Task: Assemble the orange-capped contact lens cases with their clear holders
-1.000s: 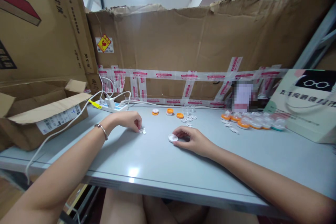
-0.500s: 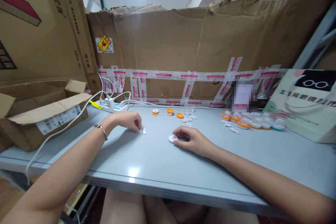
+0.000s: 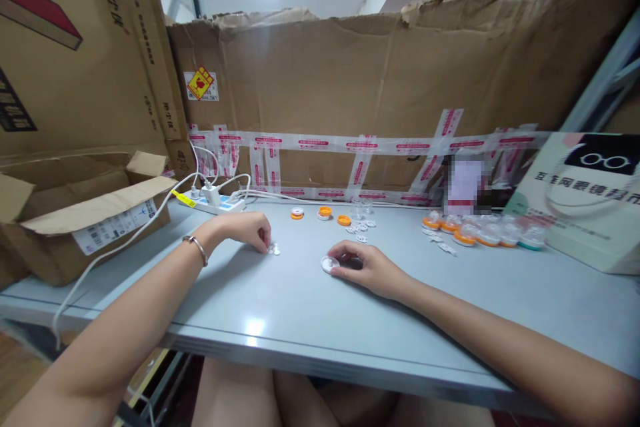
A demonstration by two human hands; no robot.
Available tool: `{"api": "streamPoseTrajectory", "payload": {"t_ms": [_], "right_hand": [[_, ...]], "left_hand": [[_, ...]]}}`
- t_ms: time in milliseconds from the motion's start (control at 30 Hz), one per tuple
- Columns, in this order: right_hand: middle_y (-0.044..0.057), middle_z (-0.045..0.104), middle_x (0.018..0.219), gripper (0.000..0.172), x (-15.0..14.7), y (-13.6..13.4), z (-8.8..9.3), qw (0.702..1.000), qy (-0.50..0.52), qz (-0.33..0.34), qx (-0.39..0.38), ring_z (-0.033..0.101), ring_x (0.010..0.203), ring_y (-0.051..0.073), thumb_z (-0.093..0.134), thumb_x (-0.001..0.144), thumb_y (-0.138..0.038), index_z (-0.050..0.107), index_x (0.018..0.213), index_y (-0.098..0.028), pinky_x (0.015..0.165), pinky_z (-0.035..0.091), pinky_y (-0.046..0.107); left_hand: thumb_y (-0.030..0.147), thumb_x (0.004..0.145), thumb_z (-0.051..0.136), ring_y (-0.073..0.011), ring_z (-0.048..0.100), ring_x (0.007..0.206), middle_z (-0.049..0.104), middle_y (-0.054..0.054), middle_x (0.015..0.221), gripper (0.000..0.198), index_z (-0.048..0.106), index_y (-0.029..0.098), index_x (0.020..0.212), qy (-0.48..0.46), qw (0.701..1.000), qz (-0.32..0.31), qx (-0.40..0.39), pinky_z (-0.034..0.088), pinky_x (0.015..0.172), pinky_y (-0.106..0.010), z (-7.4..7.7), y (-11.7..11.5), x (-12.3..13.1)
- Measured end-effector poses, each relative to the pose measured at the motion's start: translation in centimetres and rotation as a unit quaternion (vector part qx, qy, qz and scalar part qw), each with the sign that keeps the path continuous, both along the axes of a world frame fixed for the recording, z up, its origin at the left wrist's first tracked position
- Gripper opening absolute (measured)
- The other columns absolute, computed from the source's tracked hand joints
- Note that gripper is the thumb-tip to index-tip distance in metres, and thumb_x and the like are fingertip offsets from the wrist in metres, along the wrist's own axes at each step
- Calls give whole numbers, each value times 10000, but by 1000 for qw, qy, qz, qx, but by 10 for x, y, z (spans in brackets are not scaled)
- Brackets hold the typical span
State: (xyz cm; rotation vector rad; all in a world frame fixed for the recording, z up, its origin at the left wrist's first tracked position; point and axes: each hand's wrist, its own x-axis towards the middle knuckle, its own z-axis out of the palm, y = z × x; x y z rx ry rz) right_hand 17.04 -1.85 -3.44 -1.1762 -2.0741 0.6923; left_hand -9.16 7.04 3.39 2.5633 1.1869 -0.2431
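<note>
Toward the middle of the grey bench sits a shallow white round piece, its near side facing up. The right hand grips it by the rim between thumb and fingers. To its left, the left hand reaches down with fingertips drawn together at a few small white pieces; whether one is pinched, I cannot tell.

Over the last second almost nothing changes: both hands stay in place, and only the view shifts very slightly. This suggests a steadying grip on the right and fine fingertip sorting on the left, with the white round piece and the small pieces still apart.

Farther back stand orange-and-white rounds, an orange ring, flat white parts and clear cups. A cluster of clear-topped rounds lies to the right, beside a paper bag.

The left fingertips hide part of their pile, the clear cups blend into the background, and a pixelated patch obscures something behind the cluster.
</note>
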Motion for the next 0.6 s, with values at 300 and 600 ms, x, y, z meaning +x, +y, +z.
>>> {"api": "streamPoseTrajectory", "payload": {"t_ms": [300,600], "right_hand": [[25,643,861,199,0,-1,1,1000,1,1,2,563,771,143,578,726,-324,599,874,-192,730,461,290],[23,638,855,203,0,0,1,1000,12,16,4,564,772,138,584,728,-317,590,881,-184,732,459,277]], "left_hand": [[169,613,557,-96,539,544,662,-16,641,152,689,149,686,-20,997,-27,69,341,488,-160,-6,3,-4],[187,773,503,-109,580,715,647,-34,795,135,633,155,789,-230,935,-170,211,406,673,-193,-16,-33,47]]}}
